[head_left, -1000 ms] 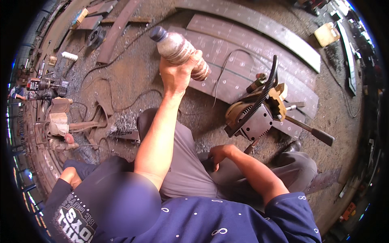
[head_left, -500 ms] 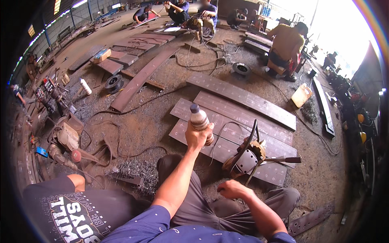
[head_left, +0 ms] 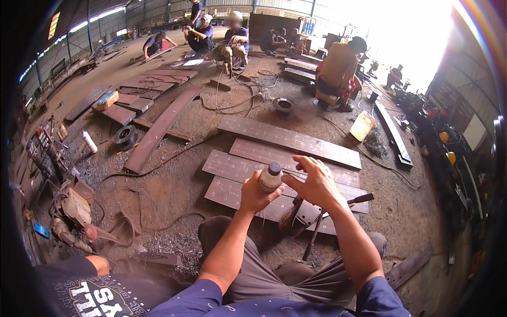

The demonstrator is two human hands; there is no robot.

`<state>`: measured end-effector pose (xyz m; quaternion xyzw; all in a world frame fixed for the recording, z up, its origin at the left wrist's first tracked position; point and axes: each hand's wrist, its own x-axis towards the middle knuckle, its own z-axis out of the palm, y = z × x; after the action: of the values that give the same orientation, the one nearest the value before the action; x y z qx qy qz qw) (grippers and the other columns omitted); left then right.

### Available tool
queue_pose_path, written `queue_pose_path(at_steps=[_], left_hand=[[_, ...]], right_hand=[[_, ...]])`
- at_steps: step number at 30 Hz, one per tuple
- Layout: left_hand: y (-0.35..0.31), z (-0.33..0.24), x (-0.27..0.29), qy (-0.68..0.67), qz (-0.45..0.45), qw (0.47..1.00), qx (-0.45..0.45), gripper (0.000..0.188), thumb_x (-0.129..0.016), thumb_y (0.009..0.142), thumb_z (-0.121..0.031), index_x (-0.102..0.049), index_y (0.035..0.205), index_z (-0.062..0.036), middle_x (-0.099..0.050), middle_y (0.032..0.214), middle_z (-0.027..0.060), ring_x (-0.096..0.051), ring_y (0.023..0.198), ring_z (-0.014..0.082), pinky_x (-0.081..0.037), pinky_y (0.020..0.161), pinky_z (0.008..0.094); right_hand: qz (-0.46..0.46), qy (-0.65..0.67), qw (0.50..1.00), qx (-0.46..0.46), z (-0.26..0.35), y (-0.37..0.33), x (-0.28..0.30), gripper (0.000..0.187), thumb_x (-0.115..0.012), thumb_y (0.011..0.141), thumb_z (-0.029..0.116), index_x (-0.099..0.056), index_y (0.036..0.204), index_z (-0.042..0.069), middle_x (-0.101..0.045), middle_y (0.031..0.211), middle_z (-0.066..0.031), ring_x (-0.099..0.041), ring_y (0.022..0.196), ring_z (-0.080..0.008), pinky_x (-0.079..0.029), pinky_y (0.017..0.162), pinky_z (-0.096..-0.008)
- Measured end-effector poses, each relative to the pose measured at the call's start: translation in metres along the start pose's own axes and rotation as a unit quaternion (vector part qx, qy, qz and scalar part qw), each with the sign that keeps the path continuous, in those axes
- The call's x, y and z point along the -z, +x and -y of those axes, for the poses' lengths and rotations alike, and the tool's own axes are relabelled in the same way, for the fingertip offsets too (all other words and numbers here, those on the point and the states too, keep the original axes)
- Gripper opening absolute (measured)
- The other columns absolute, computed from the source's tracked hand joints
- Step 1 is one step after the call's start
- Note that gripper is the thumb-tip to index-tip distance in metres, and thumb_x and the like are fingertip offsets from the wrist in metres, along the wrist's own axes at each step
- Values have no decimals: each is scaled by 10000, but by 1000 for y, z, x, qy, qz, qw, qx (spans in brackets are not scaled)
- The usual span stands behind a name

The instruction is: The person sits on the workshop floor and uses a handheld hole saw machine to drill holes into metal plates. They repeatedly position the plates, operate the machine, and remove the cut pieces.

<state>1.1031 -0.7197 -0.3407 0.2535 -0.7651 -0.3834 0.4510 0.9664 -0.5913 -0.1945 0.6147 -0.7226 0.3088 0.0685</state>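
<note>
My left hand point(head_left: 253, 194) is wrapped around a small plastic bottle point(head_left: 270, 181) with a dark cap and brownish contents, held upright in front of me. Just right of the cap hovers my right hand point(head_left: 317, 182), its fingers apart and nothing in them. Beneath both hands lie several drilled steel plates point(head_left: 224, 191), chalk-marked and set side by side on the floor. A portable drilling machine point(head_left: 305, 215) with a lever handle rests on the nearer plates, partly hidden by my right hand and forearm.
Beside me on the left, a person in a dark shirt point(head_left: 100, 293) sits close, near another drilling machine point(head_left: 76, 207). Cables point(head_left: 158, 171) and metal shavings point(head_left: 171, 248) litter the floor. A yellow jerrycan point(head_left: 362, 126) and a person in a tan shirt point(head_left: 338, 68) are beyond the plates.
My right hand has risen from my lap to beside the bottle's cap, its fingers spreading. The bottle stays in my left hand. The view has shifted, showing more of the hall.
</note>
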Motion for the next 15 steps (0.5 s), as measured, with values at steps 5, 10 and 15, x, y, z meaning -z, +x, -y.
queue_pose_path(at_steps=[5,10,15], left_hand=[[-7,-2,0,19,24,999,-17,676,-900,743,-450,-600,1198,-50,-747,1027,135,-734,982,355,-504,960,480],[-14,-9,-7,80,15,992,-93,700,-936,705,-346,-579,1223,-40,-736,1080,151,-724,1015,368,-525,954,501],[-22,-9,-20,120,35,985,-117,729,-916,727,-406,-569,1251,-36,-715,1123,147,-710,1037,359,-483,1012,505]], right_hand=[[122,24,990,-68,21,12,10,540,-810,836,404,-724,1201,16,-744,1024,-181,-700,997,-347,-534,902,-434],[128,-63,990,8,32,-1,26,428,-822,756,398,-752,975,37,-739,914,-131,-695,935,-322,-489,908,-441],[126,-91,988,21,27,-9,27,383,-793,759,393,-750,931,53,-740,887,-122,-693,929,-313,-465,931,-448]])
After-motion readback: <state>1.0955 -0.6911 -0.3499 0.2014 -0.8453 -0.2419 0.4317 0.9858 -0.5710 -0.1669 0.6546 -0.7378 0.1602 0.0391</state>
